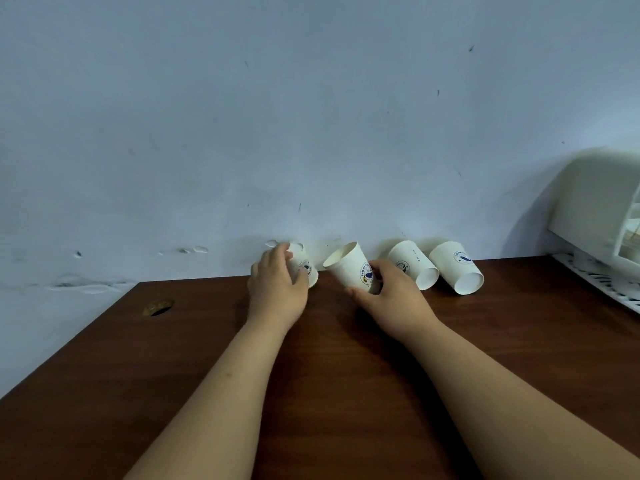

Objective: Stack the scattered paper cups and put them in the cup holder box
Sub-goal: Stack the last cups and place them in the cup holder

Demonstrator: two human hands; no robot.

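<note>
White paper cups are in both grips. The left hand (277, 284) has its fingers curled over the top of one cup, the covered cup (306, 268), so only its right side with a printed logo shows; I cannot tell if this cup stands or lies. Just to the right of that grip, the right hand (391, 296) holds the tilted cup (348, 266) near its bottom, thumb below and fingers curled around the far side. Its open mouth leans up and to the left, toward the left hand, and the two held cups are near but not touching. To the right of the right hand, partly behind its fingers, the third cup (414, 265) lies on its side, and the fourth cup (457, 268) lies just beside it. Well to the right of both grips, the white cup holder box (588, 209) is at the edge of the view, above a white slotted tray (595, 277). All cups are on a dark brown wooden table (346, 375) against a pale blue wall (311, 133)
</note>
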